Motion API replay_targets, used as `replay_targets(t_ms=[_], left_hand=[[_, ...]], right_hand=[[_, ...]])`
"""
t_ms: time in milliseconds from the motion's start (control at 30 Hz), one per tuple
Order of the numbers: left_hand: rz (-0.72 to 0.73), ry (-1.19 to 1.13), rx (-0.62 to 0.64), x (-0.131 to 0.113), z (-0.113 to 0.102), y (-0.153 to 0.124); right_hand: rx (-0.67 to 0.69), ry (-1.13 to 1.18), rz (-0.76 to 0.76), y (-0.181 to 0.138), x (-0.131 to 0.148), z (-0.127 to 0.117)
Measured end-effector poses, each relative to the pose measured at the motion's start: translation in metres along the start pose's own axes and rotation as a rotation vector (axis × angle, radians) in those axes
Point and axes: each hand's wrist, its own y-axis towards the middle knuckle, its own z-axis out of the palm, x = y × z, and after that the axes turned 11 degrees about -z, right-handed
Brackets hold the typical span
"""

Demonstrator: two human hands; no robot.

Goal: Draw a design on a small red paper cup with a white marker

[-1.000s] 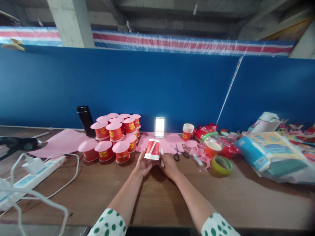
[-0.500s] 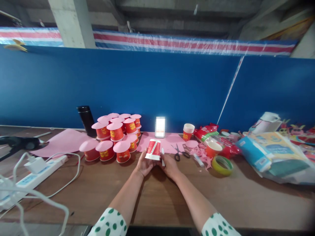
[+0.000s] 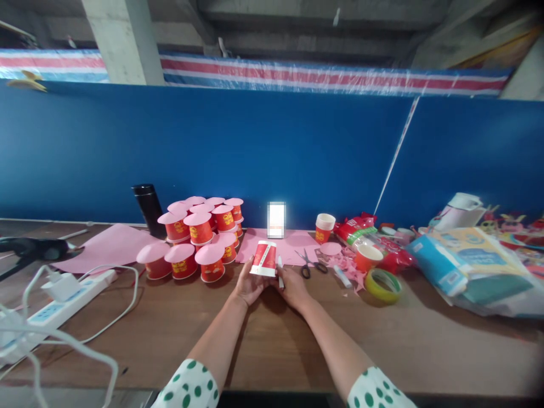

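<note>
My left hand (image 3: 247,284) holds a red and white paper cup (image 3: 264,258) above the brown table, its fingers round the cup's left side and underside. Close on its right, my right hand (image 3: 294,288) is closed on a slim white pen-like stick (image 3: 280,272), whose tip points up beside the cup. Behind both hands lies a pink paper sheet (image 3: 293,241). A pair of scissors (image 3: 306,264) rests on its right part, blades apart. To the left, red cups topped with pink paper discs (image 3: 200,220) are stacked in layers.
At right stand nested paper cups (image 3: 324,228), pink scraps (image 3: 352,266), a roll of yellow-green tape (image 3: 383,286) and a plastic-wrapped pack (image 3: 480,266). Leftward are a black flask (image 3: 148,209), another pink sheet (image 3: 110,246) and a white power strip (image 3: 55,311) with loose cables. A blue partition (image 3: 255,141) rises behind.
The view has shifted very slightly. Both hands keep their hold on the cup and the stick, and nothing else has visibly moved.
</note>
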Motion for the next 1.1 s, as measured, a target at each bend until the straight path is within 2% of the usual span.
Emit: replay_targets(t_ms=[467, 833, 1100], left_hand=[[-0.022, 0.014, -0.044, 0.0012, -0.0024, 0.0005], [-0.007, 0.016, -0.049, 0.0014, 0.0001, 0.0004], [0.004, 0.011, -0.056, 0.0014, -0.0011, 0.0009]], right_hand=[[-0.029, 0.01, -0.015, -0.0007, -0.0033, 0.0034], [-0.068, 0.069, 0.037, -0.001, -0.0019, 0.0011], [-0.064, 0.038, -0.018, -0.0001, -0.0017, 0.001]])
